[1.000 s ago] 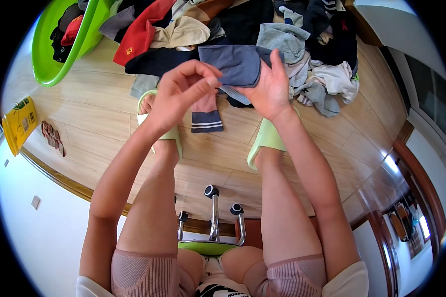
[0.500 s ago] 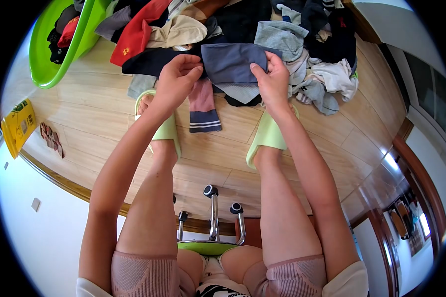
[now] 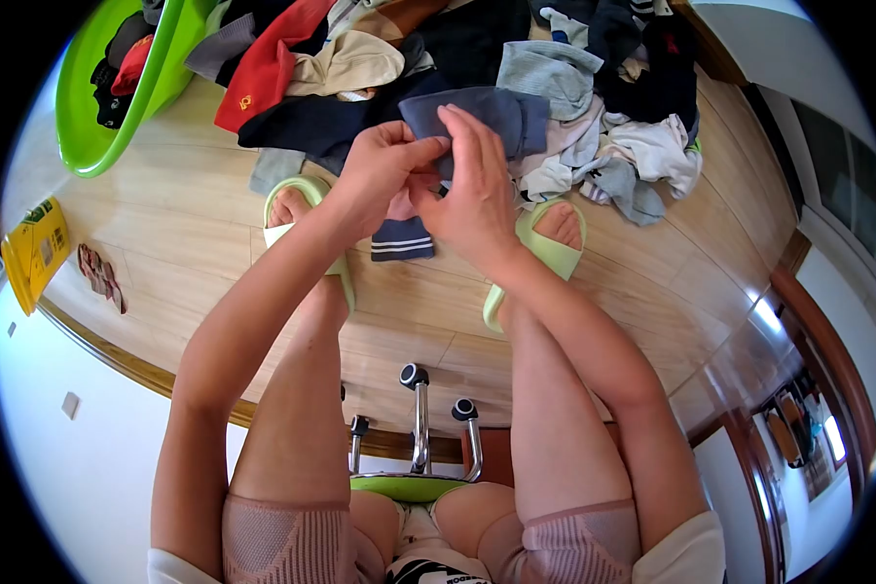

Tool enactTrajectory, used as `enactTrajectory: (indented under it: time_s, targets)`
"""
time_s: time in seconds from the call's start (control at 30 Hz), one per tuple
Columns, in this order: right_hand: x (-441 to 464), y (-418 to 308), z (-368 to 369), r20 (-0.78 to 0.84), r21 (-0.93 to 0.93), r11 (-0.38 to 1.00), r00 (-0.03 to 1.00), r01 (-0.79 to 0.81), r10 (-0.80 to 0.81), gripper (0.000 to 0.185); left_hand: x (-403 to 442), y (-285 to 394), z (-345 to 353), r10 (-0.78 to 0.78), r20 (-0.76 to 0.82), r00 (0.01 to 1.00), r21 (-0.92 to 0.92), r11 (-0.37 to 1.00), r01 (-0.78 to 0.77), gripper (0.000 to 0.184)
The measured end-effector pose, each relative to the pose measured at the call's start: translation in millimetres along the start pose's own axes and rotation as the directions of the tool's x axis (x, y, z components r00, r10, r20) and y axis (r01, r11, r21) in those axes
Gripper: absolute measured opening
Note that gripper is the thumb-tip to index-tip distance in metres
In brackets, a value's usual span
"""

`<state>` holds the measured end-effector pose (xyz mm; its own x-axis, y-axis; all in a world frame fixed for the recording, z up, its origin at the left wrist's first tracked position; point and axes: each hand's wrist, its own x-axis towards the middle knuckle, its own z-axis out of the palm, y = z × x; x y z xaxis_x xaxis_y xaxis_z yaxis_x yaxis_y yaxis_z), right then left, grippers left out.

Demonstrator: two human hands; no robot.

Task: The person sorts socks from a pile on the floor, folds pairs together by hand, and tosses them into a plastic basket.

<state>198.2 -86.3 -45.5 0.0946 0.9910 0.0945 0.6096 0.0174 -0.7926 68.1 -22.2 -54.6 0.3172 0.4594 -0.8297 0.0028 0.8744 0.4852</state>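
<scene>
A blue-grey sock (image 3: pixel 501 115) extends from my hands over the clothes pile. My left hand (image 3: pixel 384 175) is closed in a pinch at its near left edge. Close against it, my right hand (image 3: pixel 472 185) has its fingers stretched up over the sock and its thumb apart, beside the left fingertips. Both hands partly cover the sock's lower edge. Beneath them, a pink sock with a navy, white-striped end (image 3: pixel 402 240) lies on the floor, its upper part mostly hidden.
Heaped clothing includes a red sock (image 3: pixel 263 78), a beige sock (image 3: pixel 355 63) and a grey one (image 3: pixel 550 78). A green basin (image 3: pixel 73 127) holds dark and red items at the upper left. A yellow packet (image 3: pixel 34 253) stands near the wall. Green slippers (image 3: pixel 553 255) are on my feet.
My right hand has let go of the sock's right end and moved left beside my left hand. The left hand has shifted slightly right and down, onto the sock's edge.
</scene>
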Motion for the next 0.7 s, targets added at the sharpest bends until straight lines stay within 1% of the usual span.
enactTrajectory:
  time_s: [0.1, 0.13, 0.23, 0.27, 0.33, 0.43, 0.47, 0.57, 0.6, 0.63, 0.7]
  targets:
    - [-6.0, 1.8, 8.0, -0.034, 0.034, 0.999, 0.999, -0.032, 0.033, 0.057, -16.5, 8.5, 10.0, 0.030, 0.036, 0.999, 0.031, 0.999, -0.032, 0.016]
    - [-7.7, 1.0, 3.3, -0.009, 0.066, 0.997, 0.999, -0.032, 0.033, 0.052, -16.6, 8.2, 1.5, -0.038, 0.066, 0.997, 0.063, 0.997, 0.034, 0.016]
    - [-14.6, 4.4, 0.4, 0.044, 0.114, 0.990, 0.996, -0.085, 0.080, 0.049, -23.8, 3.8, 3.7, 0.090, -0.022, 0.996, -0.232, 0.968, -0.092, 0.019]
    - [-17.0, 5.2, -0.8, 0.066, 0.141, 0.988, 0.996, -0.069, 0.060, 0.048, -23.3, 5.5, -0.4, 0.005, 0.045, 0.999, -0.314, 0.949, 0.010, 0.020]
    - [-20.5, 3.2, -4.1, 0.110, 0.197, 0.980, 0.994, -0.039, 0.017, 0.045, -24.4, 16.1, -10.3, -0.145, 0.196, 0.970, -0.450, 0.866, 0.220, 0.024]
    - [-27.7, -12.2, -8.2, 0.208, 0.325, 0.946, 0.975, 0.009, -0.081, 0.043, -39.9, 28.2, -10.4, -0.265, 0.265, 0.927, -0.470, 0.804, 0.364, 0.023]
    - [-28.8, -18.5, -11.7, 0.264, 0.376, 0.927, 0.959, -0.002, -0.105, 0.042, -23.5, 1.7, -36.7, -0.208, 0.281, 0.937, -0.528, 0.782, 0.332, 0.024]
    - [-37.3, -29.3, -10.4, 0.340, 0.499, 0.866, 0.925, -0.026, -0.168, 0.041, -24.1, -8.2, -48.3, -0.318, 0.329, 0.889, -0.375, 0.820, 0.432, 0.021]
    - [-35.3, -34.4, -10.5, 0.327, 0.545, 0.838, 0.926, -0.024, -0.186, 0.038, -25.3, -10.5, -46.2, -0.331, 0.359, 0.873, -0.378, 0.803, 0.460, 0.016]
    - [-33.4, -38.0, -15.3, 0.398, 0.543, 0.828, 0.911, -0.140, -0.107, 0.036, -26.8, -11.8, -44.8, -0.297, 0.319, 0.900, -0.378, 0.831, 0.408, 0.016]
    - [-28.5, -43.7, -27.5, 0.535, 0.510, 0.780, 0.843, -0.364, 0.043, 0.033, -31.4, -13.7, -41.2, -0.222, 0.240, 0.945, -0.373, 0.878, 0.301, 0.015]
